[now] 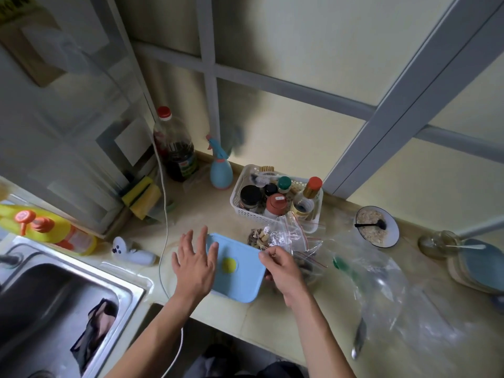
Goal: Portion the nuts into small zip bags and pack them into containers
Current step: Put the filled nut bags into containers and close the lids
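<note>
A light blue container lid [240, 279] with a yellow round spot lies over a container near the counter's front edge. My left hand [195, 264] hovers over the lid's left side with fingers spread, holding nothing. My right hand [281, 268] pinches the lid's right edge. Just behind the lid are small zip bags [283, 237] with red seals, some holding mixed nuts [257, 238]. Whatever is in the container is hidden under the lid.
A white basket [275, 197] of jars stands behind. A bowl of oats with a black spoon [377, 226] sits right, next to a large clear plastic bag [381, 290] and a metal spoon [360, 339]. A sink [54, 296] is at left; a white cord [163, 214] crosses the counter.
</note>
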The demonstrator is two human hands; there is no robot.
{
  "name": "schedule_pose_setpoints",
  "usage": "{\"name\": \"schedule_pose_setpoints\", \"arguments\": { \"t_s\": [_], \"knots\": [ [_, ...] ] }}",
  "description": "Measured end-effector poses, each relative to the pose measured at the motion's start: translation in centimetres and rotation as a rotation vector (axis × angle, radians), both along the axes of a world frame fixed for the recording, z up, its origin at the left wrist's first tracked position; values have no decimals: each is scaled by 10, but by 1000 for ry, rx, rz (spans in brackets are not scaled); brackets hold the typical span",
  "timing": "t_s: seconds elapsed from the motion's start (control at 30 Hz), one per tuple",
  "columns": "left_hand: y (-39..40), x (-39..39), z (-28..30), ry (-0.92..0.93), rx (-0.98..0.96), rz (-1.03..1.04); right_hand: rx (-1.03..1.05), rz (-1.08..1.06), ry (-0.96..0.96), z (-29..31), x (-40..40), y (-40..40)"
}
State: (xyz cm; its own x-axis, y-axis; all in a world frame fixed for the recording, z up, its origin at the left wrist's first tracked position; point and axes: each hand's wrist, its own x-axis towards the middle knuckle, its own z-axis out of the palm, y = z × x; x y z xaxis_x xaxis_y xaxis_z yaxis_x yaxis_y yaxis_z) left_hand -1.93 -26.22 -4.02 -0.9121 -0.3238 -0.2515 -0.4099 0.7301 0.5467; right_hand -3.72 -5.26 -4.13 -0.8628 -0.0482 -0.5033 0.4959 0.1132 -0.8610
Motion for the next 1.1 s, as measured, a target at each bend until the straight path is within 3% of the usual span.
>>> {"name": "schedule_pose_setpoints", "arguments": {
  "t_s": [0.23,0.43,0.6,0.8,0.9,1.1],
  "knots": [
    [15,2,-19,-130,-109,-26,-80,-71,-75,-20,19,82],
    [30,9,-14,61,-166,52,-92,-142,-172,-43,49,142],
    [42,21,-6,133,-71,175,-56,-140,-188,-49,54,183],
    [92,56,-15,134,12,162,-209,-234,-171,-53,38,197],
    [123,81,-20,133,18,145,-166,-234,-165,-58,35,201],
    [173,124,-51,1,116,191,-81,-239,-160,-71,42,201]
  ]
}}
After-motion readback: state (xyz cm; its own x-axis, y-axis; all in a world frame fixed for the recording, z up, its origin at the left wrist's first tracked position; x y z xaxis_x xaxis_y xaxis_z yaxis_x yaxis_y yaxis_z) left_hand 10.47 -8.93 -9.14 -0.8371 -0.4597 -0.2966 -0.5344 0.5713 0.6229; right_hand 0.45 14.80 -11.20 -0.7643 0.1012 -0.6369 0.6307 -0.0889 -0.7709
